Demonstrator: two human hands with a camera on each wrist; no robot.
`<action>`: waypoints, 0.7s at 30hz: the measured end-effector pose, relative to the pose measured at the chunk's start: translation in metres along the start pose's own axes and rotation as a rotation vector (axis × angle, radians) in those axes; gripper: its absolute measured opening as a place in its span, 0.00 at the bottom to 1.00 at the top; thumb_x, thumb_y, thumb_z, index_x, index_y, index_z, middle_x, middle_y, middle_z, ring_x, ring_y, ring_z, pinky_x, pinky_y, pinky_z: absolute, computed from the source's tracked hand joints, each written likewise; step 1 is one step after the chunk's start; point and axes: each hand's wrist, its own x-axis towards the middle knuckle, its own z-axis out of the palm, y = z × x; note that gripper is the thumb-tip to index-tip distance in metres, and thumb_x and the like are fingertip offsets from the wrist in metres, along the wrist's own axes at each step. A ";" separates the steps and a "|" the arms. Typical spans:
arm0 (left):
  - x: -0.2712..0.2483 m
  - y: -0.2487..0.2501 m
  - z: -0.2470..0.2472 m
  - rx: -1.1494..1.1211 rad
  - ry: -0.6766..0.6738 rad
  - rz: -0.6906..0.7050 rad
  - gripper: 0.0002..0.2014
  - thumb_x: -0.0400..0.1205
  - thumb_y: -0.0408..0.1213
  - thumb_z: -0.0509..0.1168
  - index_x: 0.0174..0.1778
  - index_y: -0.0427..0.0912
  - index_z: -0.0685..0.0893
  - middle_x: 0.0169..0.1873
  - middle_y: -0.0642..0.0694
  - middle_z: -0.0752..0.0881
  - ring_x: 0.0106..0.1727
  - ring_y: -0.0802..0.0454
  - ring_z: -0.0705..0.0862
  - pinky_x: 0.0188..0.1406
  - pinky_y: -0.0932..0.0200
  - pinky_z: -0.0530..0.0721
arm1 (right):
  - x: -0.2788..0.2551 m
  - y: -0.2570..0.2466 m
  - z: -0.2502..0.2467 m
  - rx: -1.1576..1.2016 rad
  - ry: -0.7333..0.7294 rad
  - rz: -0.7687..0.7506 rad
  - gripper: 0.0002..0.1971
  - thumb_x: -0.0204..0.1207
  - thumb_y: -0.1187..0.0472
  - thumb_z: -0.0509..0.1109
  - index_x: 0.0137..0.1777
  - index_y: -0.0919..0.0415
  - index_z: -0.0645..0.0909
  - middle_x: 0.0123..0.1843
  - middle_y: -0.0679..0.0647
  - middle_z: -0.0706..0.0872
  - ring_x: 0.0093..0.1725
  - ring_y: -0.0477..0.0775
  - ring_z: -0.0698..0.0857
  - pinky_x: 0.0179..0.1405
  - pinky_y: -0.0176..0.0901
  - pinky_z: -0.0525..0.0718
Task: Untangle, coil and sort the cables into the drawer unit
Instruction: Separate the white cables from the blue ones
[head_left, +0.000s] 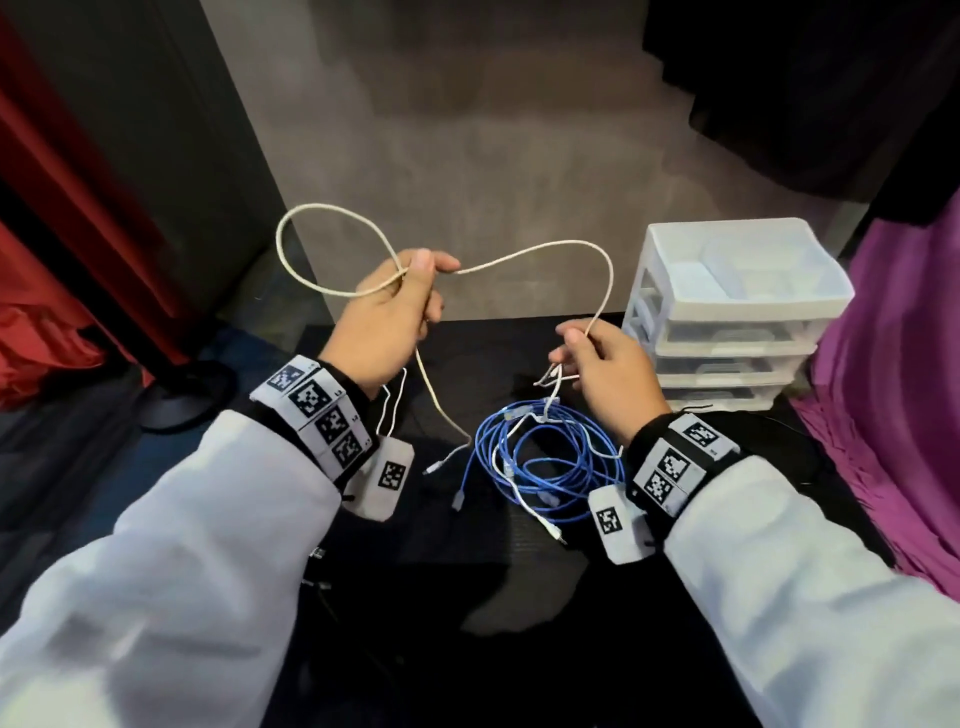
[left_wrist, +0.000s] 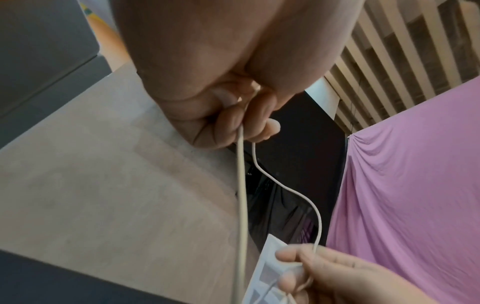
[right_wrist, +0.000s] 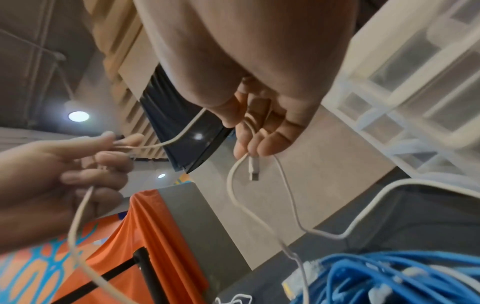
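Note:
A cream braided cable (head_left: 571, 241) stretches in the air between both hands and forms a loop at the upper left. My left hand (head_left: 415, 275) pinches it where the loop crosses, and its free end hangs down to a plug (head_left: 436, 467). My right hand (head_left: 571, 348) grips the other end; the right wrist view shows its USB plug (right_wrist: 253, 167) sticking out below the fingers (right_wrist: 262, 144). A thin white cable (right_wrist: 337, 237) runs from that hand into a blue cable coil (head_left: 545, 462) lying on the black table. The white drawer unit (head_left: 727, 312) stands to the right.
The black table (head_left: 519, 597) ends just behind the blue coil. A grey floor lies beyond it. A purple cloth (head_left: 893, 415) hangs close on the right, a red drape (head_left: 62, 218) on the left. The drawers of the unit look pushed in.

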 end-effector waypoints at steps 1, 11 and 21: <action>-0.001 -0.005 0.003 -0.003 -0.002 -0.007 0.15 0.93 0.46 0.56 0.61 0.43 0.86 0.30 0.48 0.79 0.24 0.58 0.70 0.23 0.67 0.69 | -0.001 -0.003 -0.002 -0.020 -0.009 -0.022 0.09 0.90 0.55 0.64 0.53 0.48 0.86 0.42 0.51 0.94 0.43 0.59 0.91 0.45 0.54 0.88; -0.029 -0.023 0.059 -0.020 -0.178 -0.060 0.14 0.81 0.44 0.75 0.57 0.41 0.84 0.29 0.52 0.81 0.30 0.56 0.80 0.37 0.59 0.79 | -0.024 -0.033 0.008 -0.431 -0.292 -0.350 0.09 0.89 0.62 0.61 0.48 0.53 0.79 0.39 0.51 0.85 0.44 0.56 0.81 0.44 0.52 0.77; -0.026 -0.019 0.047 0.028 -0.185 0.074 0.06 0.87 0.30 0.67 0.53 0.30 0.87 0.38 0.50 0.89 0.40 0.59 0.86 0.49 0.67 0.82 | -0.018 -0.017 0.014 -0.333 -0.293 -0.318 0.06 0.85 0.65 0.70 0.57 0.54 0.84 0.49 0.42 0.86 0.48 0.39 0.84 0.52 0.38 0.80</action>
